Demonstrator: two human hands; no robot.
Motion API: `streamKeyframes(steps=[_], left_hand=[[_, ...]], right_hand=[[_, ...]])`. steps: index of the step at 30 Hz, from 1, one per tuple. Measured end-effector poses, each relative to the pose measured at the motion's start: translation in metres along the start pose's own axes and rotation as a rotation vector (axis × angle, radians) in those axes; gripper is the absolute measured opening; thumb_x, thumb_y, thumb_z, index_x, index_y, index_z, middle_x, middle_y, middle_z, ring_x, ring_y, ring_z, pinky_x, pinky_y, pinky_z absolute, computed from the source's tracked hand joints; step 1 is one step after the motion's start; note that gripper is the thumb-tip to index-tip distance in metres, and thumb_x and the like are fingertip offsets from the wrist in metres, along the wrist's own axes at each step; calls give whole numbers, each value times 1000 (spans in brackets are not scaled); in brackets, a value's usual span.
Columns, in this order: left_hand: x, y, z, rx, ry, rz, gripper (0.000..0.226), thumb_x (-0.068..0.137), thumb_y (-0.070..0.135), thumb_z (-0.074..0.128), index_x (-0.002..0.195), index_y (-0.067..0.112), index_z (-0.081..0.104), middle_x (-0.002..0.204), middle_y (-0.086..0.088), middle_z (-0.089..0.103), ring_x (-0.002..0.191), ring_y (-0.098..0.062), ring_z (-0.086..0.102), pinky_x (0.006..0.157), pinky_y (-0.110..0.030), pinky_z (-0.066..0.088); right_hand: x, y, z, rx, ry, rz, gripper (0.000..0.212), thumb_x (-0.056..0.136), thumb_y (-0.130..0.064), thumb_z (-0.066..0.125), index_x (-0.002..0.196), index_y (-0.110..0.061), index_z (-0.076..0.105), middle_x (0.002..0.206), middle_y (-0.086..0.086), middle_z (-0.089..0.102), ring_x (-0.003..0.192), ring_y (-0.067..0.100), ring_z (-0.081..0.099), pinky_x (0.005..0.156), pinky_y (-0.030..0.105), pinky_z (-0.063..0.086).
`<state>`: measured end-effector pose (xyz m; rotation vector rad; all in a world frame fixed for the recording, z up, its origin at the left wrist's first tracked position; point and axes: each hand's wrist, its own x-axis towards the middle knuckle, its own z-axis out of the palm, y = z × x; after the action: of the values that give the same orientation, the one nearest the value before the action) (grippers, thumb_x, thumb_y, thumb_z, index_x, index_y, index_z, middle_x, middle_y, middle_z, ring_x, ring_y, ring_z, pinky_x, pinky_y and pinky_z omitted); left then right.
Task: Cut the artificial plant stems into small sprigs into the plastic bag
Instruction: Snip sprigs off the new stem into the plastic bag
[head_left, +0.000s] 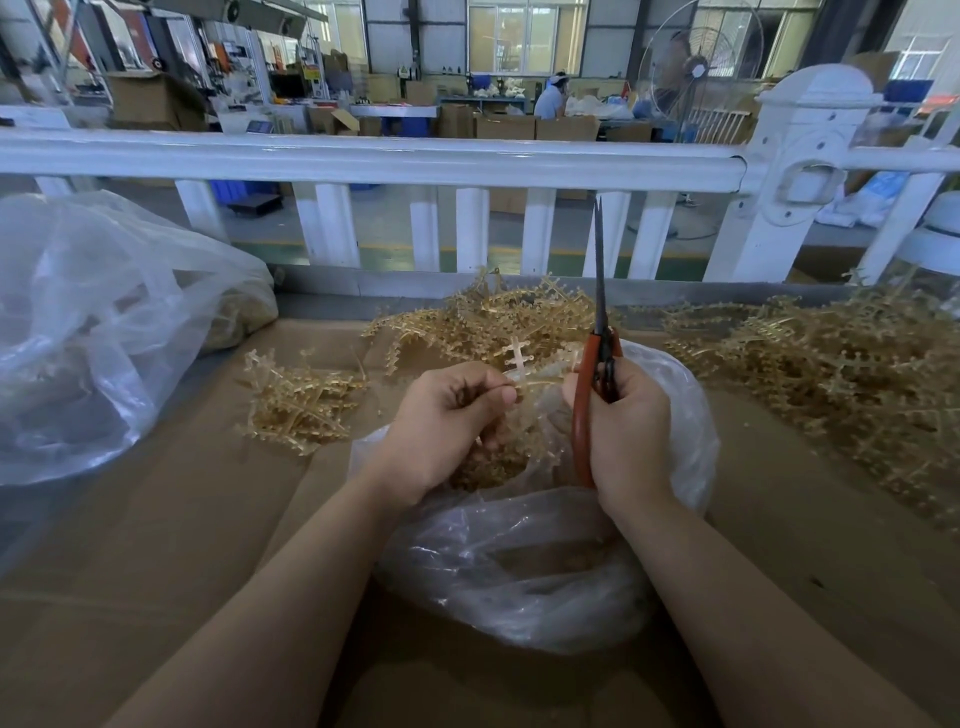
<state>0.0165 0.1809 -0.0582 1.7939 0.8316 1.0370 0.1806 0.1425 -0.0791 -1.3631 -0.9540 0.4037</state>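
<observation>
Mid-task, between cuts. Left hand (441, 421) over the mouth of the plastic bag (524, 561), fingers (483, 387) curled and pinching a pale leftover stem (519, 364) that sticks up just above the knuckles. Right hand (628, 431) wrapped round the orange handles of the scissors (597, 353), blades closed together and pointing straight up, clear of the stem. Already some cut sprigs (493, 457) inside the bag, seen dimly through the film below the left hand. Plenty left uncut: 1 small pile of golden stems (301, 405) on the brown table (156, 545) left of the hands, 1 pile behind the bag (493, 317), 1 large heap (831, 374) to the right. A second, bigger clear bag (93, 332) at far left, partly filled; contents hard to make out.

Probably at the end of 1 stem, with only a bare stub left in the pinch. Next move likely calls for dropping or setting aside that stub, picking a fresh stem from a nearby pile, holding it above the bag opening, then tilting the scissors down, opening the blades and snipping so the pieces fall inside.
</observation>
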Motion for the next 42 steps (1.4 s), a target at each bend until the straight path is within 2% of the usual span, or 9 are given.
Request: streamKeyframes(steps=[8, 16, 19, 24, 28, 32, 35, 39, 42], left_hand=[[1, 0, -4, 28, 178, 345, 24, 85, -13, 65, 92, 7, 75, 101, -11, 70, 98, -18, 65, 88, -32, 54], [3, 0, -5, -7, 341, 413, 32, 85, -22, 55, 91, 3, 73, 114, -18, 67, 109, -25, 65, 92, -34, 54], [2, -2, -3, -16, 339, 418, 33, 86, -23, 55, 88, 5, 73, 109, -17, 68, 109, -28, 65, 93, -37, 55], [6, -10, -9, -83, 441, 426, 36, 85, -22, 53, 80, 11, 68, 87, -14, 68, 92, -39, 65, 87, -49, 55], [12, -13, -17, -261, 649, 339, 46, 84, -27, 46, 75, 15, 61, 74, 2, 64, 76, -8, 62, 76, -25, 53], [16, -14, -23, -315, 779, 338, 46, 84, -26, 42, 72, 15, 58, 74, 6, 63, 85, -5, 64, 82, -20, 49], [16, -12, -23, -319, 747, 393, 42, 87, -23, 46, 73, 15, 59, 77, 7, 65, 97, -19, 65, 91, -28, 50], [14, -12, -20, -248, 643, 424, 39, 87, -21, 51, 73, 15, 61, 79, 4, 65, 95, -20, 64, 88, -32, 52], [12, -11, -16, -187, 589, 433, 41, 87, -23, 52, 75, 16, 62, 80, -8, 62, 88, -23, 63, 87, -30, 52]], right_hand=[[0, -5, -8, 310, -66, 29, 28, 103, -12, 54, 80, -22, 67, 55, -11, 58, 47, 3, 51, 45, 16, 40], [0, -11, -9, 384, -362, 140, 45, 80, -56, 72, 84, -12, 66, 56, 5, 57, 37, 8, 41, 36, 18, 35], [2, -10, -9, 317, -365, 143, 28, 84, -35, 78, 89, -8, 70, 59, 7, 57, 40, 6, 46, 39, 15, 37], [1, -11, -8, 375, -254, 105, 12, 96, -3, 62, 87, -9, 66, 58, -6, 58, 43, 2, 50, 43, 11, 40], [6, -7, -13, 425, -105, 63, 5, 98, -4, 59, 94, -2, 61, 61, 0, 50, 42, 5, 44, 39, 16, 38], [7, -7, -13, 284, 66, -41, 7, 98, -11, 64, 93, -5, 65, 62, -12, 59, 52, 1, 53, 52, 17, 45], [3, -11, -10, 152, 190, -178, 13, 95, -27, 68, 90, -16, 65, 65, -18, 63, 63, -3, 60, 60, 12, 46], [-2, -17, -8, 79, 372, -355, 46, 92, -39, 69, 105, 5, 66, 81, -6, 64, 78, -1, 62, 73, 16, 51], [-1, -16, -8, 23, 403, -435, 25, 94, -28, 67, 96, -4, 63, 79, -7, 61, 78, 6, 63, 73, 19, 51]])
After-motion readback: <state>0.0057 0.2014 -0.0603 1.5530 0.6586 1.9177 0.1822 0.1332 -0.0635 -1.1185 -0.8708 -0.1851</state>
